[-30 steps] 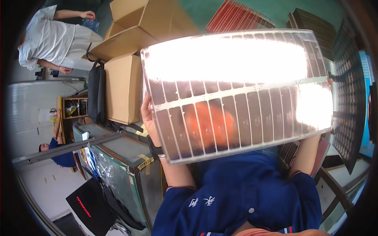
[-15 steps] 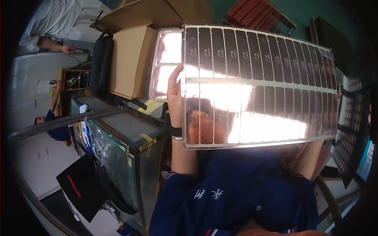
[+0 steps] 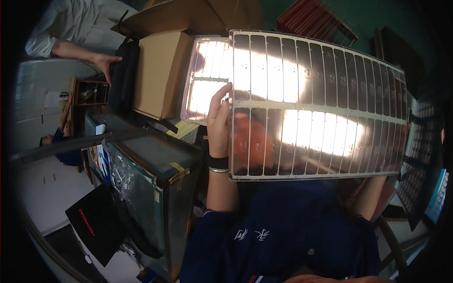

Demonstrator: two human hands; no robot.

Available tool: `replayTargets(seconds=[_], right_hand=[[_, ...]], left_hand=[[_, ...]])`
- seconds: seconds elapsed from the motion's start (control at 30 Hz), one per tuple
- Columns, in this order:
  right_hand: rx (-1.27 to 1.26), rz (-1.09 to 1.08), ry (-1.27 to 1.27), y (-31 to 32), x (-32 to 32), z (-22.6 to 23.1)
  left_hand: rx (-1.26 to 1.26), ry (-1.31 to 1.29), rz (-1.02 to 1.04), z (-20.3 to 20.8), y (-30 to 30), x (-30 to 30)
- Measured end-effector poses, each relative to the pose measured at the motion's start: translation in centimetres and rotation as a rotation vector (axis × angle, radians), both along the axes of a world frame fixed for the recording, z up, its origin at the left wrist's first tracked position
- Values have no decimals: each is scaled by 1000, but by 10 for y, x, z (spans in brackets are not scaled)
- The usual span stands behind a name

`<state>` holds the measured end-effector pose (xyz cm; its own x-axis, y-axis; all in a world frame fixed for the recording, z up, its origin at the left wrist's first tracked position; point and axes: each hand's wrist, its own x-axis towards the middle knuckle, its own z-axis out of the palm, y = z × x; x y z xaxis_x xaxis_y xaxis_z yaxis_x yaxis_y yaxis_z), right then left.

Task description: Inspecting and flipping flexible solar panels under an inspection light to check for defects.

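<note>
A large flat rectangular panel (image 3: 321,106) is held up in front of me, with two rows of long, shiny dark strips framed by pale borders. Bright light glares off its surface, and a reddish reflection shows at its lower left. My left hand (image 3: 219,125), with a black band and a metal bangle at the wrist, is closed on the panel's left edge, its thumb and a finger showing. On the other side my right forearm (image 3: 370,193) rises behind the panel, which hides that hand's fingers. Beyond my left hand lies a similar shiny panel (image 3: 207,66), partly covered.
A cardboard box (image 3: 158,75) and a black padded bag (image 3: 123,75) stand at the left. Below them is a green-edged cabinet (image 3: 160,155) crossed by a metal bar. Red racks (image 3: 314,21) stand at the back. Another person's hand (image 3: 104,62) reaches to the bag; a second person is far left.
The panel and my left hand have shifted slightly right, and the glare has moved across the strips. The other person's hand at upper left has moved right, up to the black bag.
</note>
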<state>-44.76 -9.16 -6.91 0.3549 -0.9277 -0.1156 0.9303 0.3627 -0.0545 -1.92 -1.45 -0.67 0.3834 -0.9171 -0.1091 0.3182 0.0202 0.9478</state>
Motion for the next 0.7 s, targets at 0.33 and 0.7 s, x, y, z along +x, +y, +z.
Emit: replayTargets(seconds=[0.33, 0.7], right_hand=[[-8, -13, 49, 0, -4, -6], [-95, -77, 170, -8, -40, -13]], left_hand=[[-3, 118, -82, -3, 6, 1], [27, -16, -99, -1, 7, 15]])
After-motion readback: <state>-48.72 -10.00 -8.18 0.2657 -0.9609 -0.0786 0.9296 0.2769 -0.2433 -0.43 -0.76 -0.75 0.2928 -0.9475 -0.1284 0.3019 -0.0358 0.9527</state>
